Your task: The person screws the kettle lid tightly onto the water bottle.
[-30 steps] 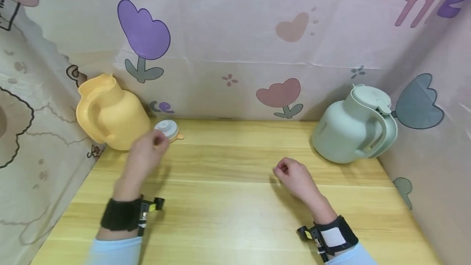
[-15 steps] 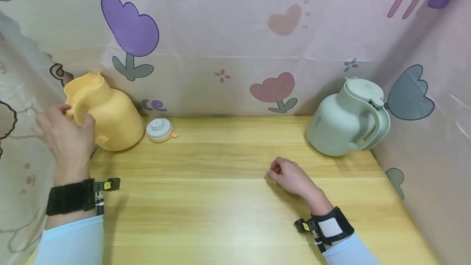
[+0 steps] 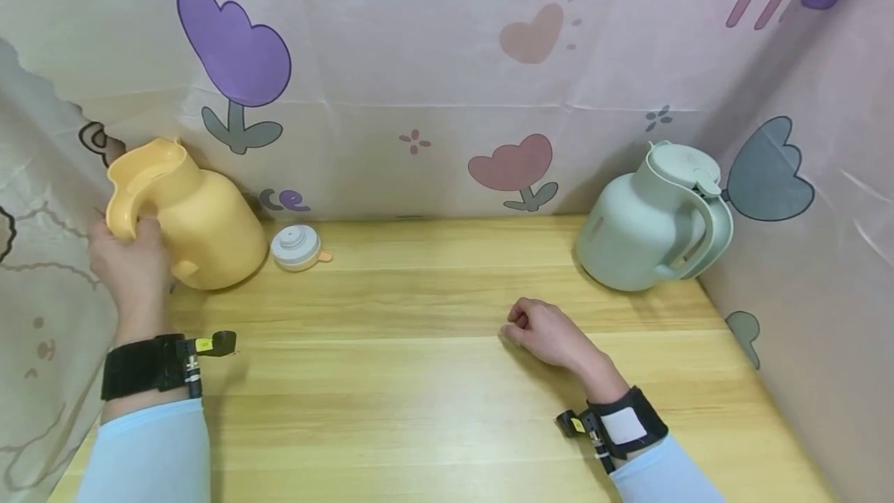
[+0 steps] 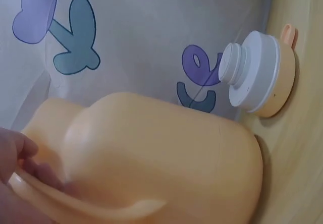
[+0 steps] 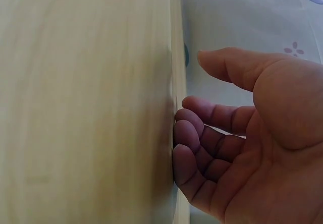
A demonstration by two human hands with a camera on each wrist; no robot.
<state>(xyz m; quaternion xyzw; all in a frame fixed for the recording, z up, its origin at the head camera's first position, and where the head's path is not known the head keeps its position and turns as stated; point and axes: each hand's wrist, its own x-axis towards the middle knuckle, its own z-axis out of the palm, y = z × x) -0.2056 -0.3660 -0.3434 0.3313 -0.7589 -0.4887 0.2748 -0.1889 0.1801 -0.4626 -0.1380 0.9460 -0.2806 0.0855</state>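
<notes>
A yellow thermos jug (image 3: pixel 216 223) stands upright without its lid at the left of the table. My left hand (image 3: pixel 133 262) grips its handle, and the left wrist view shows the fingers (image 4: pixel 25 148) curled round that handle (image 4: pixel 75 204). Just right of the jug lies its lid (image 3: pixel 296 247), grey underside up, with an orange tab. My right hand (image 3: pixel 548 332) rests on the table at the middle right, fingers loosely curled with nothing in them. In the right wrist view its fingertips (image 5: pixel 185 133) touch the wood.
A pale green thermos jug (image 3: pixel 642 223) with its lid on stands at the back right. A printed cloth (image 3: pixel 391 45) hangs behind the wooden table (image 3: pixel 391 402) and along both sides.
My left hand has moved left from beside the lid, reached the yellow jug and taken hold of its handle. The head view has shifted slightly. My right hand stays on the table.
</notes>
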